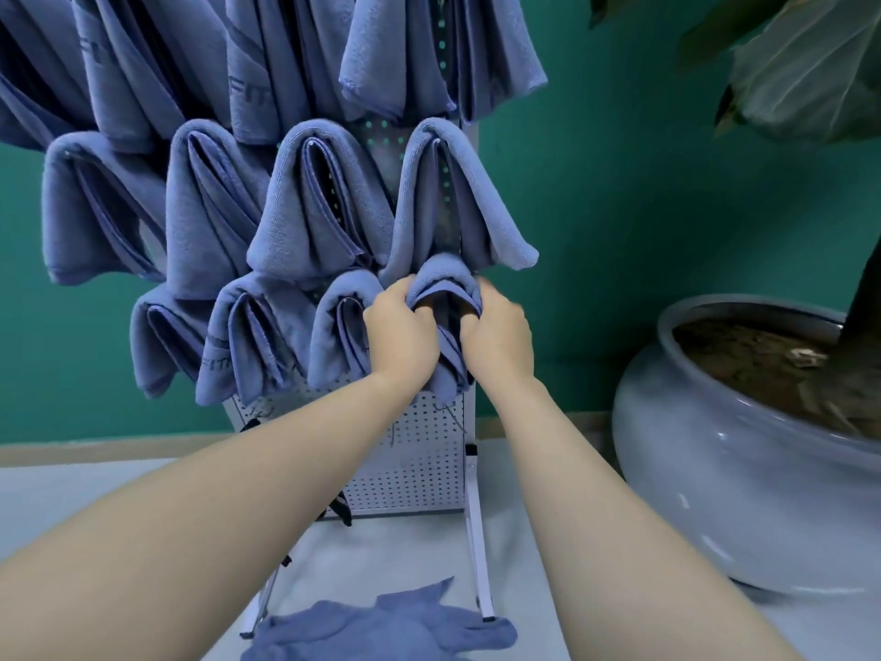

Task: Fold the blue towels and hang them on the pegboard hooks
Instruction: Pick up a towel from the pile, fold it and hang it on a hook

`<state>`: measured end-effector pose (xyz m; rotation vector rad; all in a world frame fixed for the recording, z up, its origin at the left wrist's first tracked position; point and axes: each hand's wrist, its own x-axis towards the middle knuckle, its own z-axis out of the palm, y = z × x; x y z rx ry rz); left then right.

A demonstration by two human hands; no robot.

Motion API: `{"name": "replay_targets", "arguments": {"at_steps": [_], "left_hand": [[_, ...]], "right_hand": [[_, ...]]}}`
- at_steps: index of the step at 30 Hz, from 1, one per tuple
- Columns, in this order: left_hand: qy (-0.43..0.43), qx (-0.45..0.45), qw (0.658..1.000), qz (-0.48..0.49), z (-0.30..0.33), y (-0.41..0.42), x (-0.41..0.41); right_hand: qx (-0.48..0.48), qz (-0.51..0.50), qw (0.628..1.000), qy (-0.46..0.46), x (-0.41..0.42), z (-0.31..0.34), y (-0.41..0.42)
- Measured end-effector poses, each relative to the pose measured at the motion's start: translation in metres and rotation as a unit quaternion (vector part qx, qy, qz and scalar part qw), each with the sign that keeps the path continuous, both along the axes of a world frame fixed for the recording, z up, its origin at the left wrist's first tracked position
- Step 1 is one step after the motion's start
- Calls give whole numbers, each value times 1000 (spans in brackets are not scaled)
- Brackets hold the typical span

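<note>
Head view: both hands raised to the lower right of a white pegboard, close together on one folded blue towel. Left hand with fingers curled into the towel's left fold, right hand with fingers curled into its right fold, each gripping cloth. Towel draped in an arch shape at the right end of the bottom row, tail hanging down between the two wrists and ending against bare perforated board. Hook under it hidden by cloth and fingers; seated on a hook or not, cannot tell.

Just left of it in the same row, three more hung towels, the nearest touching the left hand's knuckles. Above, a middle row of four folded towels, the rightmost one overhanging the gripped towel and touching its top. Higher still, a top row of towels cut off by the frame edge.

Pegboard upright on slim white legs on a pale surface. Loose, crumpled blue towel flat on the surface at the bottom of the frame, between the forearms and in front of the legs. Well right of the board, a large grey pot holding soil and a dark trunk, broad leaves overhead. Green wall behind everything.
</note>
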<state>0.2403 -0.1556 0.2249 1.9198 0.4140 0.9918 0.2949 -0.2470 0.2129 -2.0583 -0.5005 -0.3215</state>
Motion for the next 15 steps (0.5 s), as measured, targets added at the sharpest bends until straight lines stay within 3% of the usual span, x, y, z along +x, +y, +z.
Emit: {"name": "replay_targets", "arguments": {"at_steps": [6, 15], "left_hand": [[33, 66, 997, 35, -10, 11, -7], [68, 125, 988, 56, -25, 16, -10]], "right_hand": [[-4, -10, 1000, -23, -1, -5, -3], [43, -11, 999, 23, -3, -21, -4]]}}
